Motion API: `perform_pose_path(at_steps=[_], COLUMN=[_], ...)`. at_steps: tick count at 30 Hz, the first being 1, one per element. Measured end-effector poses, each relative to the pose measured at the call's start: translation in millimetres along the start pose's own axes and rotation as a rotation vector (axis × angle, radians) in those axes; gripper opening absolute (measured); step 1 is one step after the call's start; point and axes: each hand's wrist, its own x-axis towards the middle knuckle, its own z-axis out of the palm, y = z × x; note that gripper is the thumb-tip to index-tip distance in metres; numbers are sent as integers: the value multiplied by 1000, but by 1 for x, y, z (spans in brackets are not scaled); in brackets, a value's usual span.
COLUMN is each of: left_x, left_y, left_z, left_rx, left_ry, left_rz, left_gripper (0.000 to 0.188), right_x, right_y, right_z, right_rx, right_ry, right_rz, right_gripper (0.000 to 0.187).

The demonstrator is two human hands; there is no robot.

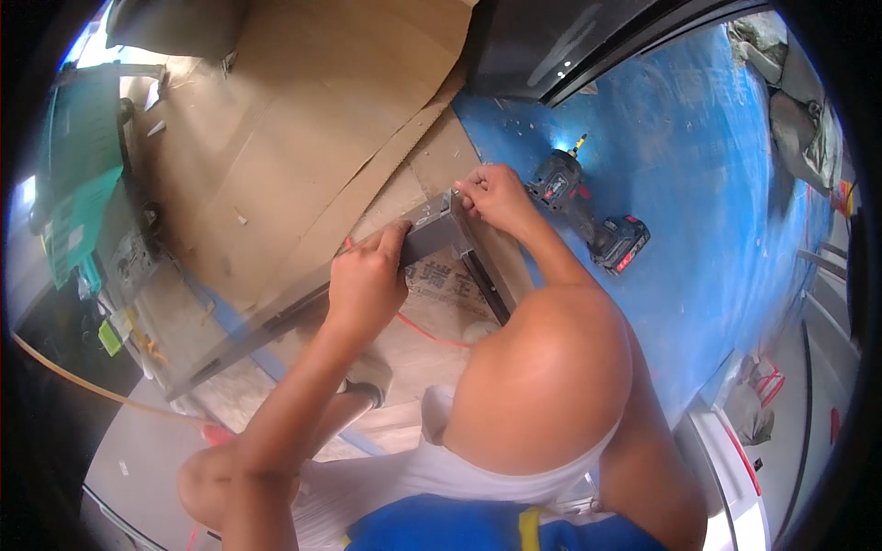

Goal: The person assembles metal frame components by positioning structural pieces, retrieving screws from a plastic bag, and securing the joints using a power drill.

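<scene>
A dark grey metal frame [431, 238] lies slantwise before me, one long bar running down to the left and a shorter bar meeting it at a corner. My left hand [369, 275] is closed over the long bar, a little left of that corner. Right at the corner's end, the fingers of my right hand [496, 196] are pinched together. Whatever sits between those fingertips is too small to make out. To the right of my right hand, a black cordless driver [558, 178] with a yellow-banded bit rests on the blue floor covering, its lamp lit.
Brown cardboard [303, 119] covers the floor ahead, and blue sheeting [671, 193] spreads to the right. A dark panel [542, 41] stands at the far edge. A green-covered cart [87, 174] is at the left. Bags [797, 138] lie far right. My bent knee [547, 367] is close to the frame.
</scene>
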Motion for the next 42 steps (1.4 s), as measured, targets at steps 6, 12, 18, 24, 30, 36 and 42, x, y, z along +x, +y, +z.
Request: perform_pose_path(at_steps=[6,12,18,24,30,36,42], left_x=[-1,-4,-4,-2,1,3,5], left_y=[2,1,1,-5,-4,-5,-2], left_z=[0,-2,-1,-9,-12,-11,-13], left_rx=[16,-12,-30,-66,-58,-53,-103], left_ry=[29,72,73,-16,-75,-70,-82], left_rz=[6,19,22,35,29,39,31], left_gripper=[53,53,53,54,55,56,57], right_x=[8,15,25,29,23,13,9], right_y=[19,21,27,34,29,23,5], right_z=[5,6,6,10,6,-8,-18], right_rx=[-168,-286,-313,-178,-44,223,221], right_ry=[54,52,-21,-98,-147,-351,-378], right_rz=[-141,-254,-253,-85,-3,84,214], right_gripper=[36,46,49,52,46,34,34])
